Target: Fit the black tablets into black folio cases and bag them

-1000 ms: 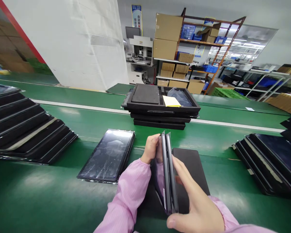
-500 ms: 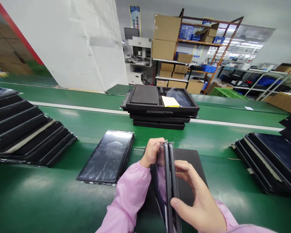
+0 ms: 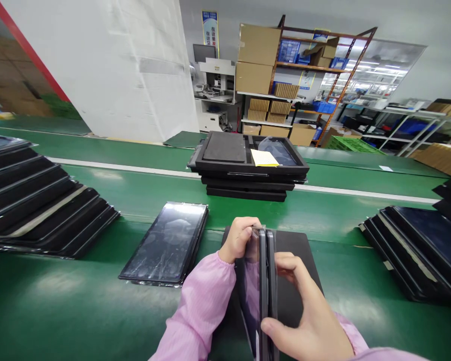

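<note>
Both hands are on a pair of film-wrapped tablets, held face to face on edge above a flat black pad on the green work surface. The left hand clasps the far end, while the right hand grips from the right, its thumb across the near edges and its fingers against the outer face. The tablets' lower end runs out of view. Just left of the pad lies a small stack of tablets; fanned stacks stand at far left and far right. Beyond the hands, black foam trays carry a yellow note.
</note>
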A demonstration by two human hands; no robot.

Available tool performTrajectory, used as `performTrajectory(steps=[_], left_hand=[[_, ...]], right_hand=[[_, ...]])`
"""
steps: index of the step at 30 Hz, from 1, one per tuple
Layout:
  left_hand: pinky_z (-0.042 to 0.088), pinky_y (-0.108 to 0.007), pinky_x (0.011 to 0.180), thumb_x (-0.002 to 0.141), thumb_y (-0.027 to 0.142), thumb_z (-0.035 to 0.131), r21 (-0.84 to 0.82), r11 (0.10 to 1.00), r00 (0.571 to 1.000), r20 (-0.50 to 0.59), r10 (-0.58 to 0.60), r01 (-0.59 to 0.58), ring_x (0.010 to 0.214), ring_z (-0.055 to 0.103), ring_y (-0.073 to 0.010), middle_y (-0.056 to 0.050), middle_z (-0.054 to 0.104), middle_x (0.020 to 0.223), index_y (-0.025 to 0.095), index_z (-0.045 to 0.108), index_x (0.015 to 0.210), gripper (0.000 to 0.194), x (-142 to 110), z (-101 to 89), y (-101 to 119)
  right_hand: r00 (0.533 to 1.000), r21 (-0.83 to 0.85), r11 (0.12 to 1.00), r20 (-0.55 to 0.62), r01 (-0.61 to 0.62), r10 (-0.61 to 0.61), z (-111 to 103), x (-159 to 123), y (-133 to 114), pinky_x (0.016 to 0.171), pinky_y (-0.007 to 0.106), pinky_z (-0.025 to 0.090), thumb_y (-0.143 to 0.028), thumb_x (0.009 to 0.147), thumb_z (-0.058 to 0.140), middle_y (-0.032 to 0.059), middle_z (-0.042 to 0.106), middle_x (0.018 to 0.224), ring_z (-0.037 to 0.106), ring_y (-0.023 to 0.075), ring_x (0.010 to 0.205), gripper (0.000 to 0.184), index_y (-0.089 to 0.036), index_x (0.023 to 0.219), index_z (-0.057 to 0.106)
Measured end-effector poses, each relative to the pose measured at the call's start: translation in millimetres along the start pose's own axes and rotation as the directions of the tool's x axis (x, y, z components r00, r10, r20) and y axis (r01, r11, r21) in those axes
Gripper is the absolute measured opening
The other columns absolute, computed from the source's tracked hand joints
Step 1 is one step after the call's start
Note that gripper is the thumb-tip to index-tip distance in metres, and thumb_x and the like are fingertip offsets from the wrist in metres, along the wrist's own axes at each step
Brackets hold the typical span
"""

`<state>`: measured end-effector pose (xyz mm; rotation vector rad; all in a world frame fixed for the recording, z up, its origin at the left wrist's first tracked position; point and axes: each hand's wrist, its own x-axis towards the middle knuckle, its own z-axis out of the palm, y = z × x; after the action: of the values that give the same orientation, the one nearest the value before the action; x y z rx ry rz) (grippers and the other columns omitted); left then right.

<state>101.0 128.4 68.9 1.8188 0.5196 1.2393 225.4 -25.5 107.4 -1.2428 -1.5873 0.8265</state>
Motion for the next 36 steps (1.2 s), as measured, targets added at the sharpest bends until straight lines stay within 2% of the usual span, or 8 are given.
performTrajectory(steps=[5,9,13,17,20,24,36], left_hand=[[0.034,-0.032,0.053,0.082,0.087,0.023,-0.009,1.000,1.000,0.002,0.017,-0.017,0.049,0.043,-0.0158,-0.001,0.048,0.050,0.022,0.047,0.054,0.074,-0.6,-0.2,0.1],[0.034,-0.032,0.053,0.080,0.089,0.023,-0.017,1.000,1.000,0.008,-0.008,0.008,0.048,0.040,-0.0155,0.000,0.046,0.050,0.023,0.047,0.054,0.075,-0.4,0.2,0.1],[0.031,-0.032,0.052,0.076,0.091,0.027,-0.044,0.996,0.995,-0.068,-0.075,0.072,0.048,0.035,-0.0143,0.001,0.042,0.049,0.023,0.045,0.053,0.075,2.2,1.0,-4.5],[0.026,-0.031,0.050,0.072,0.093,0.035,-0.117,0.980,0.964,-0.192,-0.183,0.163,0.047,0.031,-0.0128,0.003,0.037,0.049,0.023,0.040,0.052,0.073,6.4,1.0,-11.7],[0.028,-0.031,0.050,0.071,0.093,0.038,-0.153,0.970,0.955,-0.202,-0.215,0.186,0.049,0.034,-0.0132,0.002,0.042,0.051,0.022,0.044,0.053,0.073,7.9,0.6,-15.3],[0.030,-0.032,0.052,0.074,0.091,0.038,-0.160,0.974,0.961,-0.197,-0.193,0.162,0.051,0.034,-0.0135,0.002,0.043,0.051,0.022,0.046,0.053,0.073,7.6,0.1,-16.6],[0.030,-0.032,0.052,0.074,0.091,0.037,-0.148,0.976,0.965,-0.185,-0.187,0.161,0.051,0.034,-0.0137,0.002,0.042,0.051,0.022,0.046,0.054,0.073,8.1,0.6,-14.7]], right_hand=[[0.999,-0.014,1.000,0.023,0.027,-0.027,-0.2,0.6,-4.7,0.090,0.038,0.054,-0.014,0.062,0.066,0.0039,0.063,0.110,0.064,0.0262,0.105,0.051,-0.027,0.110,0.054],[0.999,-0.027,0.999,-0.019,0.036,-0.037,0.3,0.0,-2.9,0.092,0.039,0.054,-0.014,0.063,0.068,0.0057,0.063,0.112,0.064,0.0272,0.106,0.053,-0.026,0.112,0.054],[0.997,0.066,0.996,0.046,0.062,-0.065,-4.2,11.7,2.6,0.098,0.039,0.052,-0.019,0.075,0.066,0.0064,0.064,0.113,0.064,0.0254,0.109,0.046,-0.026,0.119,0.051],[0.993,0.224,0.973,0.086,0.055,-0.076,-7.4,27.5,12.3,0.103,0.043,0.051,-0.036,0.093,0.059,0.0099,0.061,0.125,0.061,0.0260,0.116,0.041,-0.026,0.130,0.048],[0.992,0.296,0.955,0.105,0.031,-0.065,-6.7,31.6,17.9,0.105,0.044,0.050,-0.046,0.097,0.055,0.0106,0.058,0.132,0.059,0.0275,0.121,0.043,-0.027,0.135,0.050],[0.993,0.331,0.944,0.115,0.000,-0.041,-6.0,30.0,19.0,0.106,0.044,0.049,-0.051,0.098,0.054,0.0100,0.056,0.135,0.058,0.0277,0.122,0.045,-0.028,0.136,0.051],[0.996,0.255,0.967,0.082,0.002,-0.023,-4.8,28.2,15.1,0.106,0.040,0.050,-0.036,0.099,0.049,0.0084,0.060,0.133,0.059,0.0254,0.123,0.037,-0.028,0.134,0.052]])
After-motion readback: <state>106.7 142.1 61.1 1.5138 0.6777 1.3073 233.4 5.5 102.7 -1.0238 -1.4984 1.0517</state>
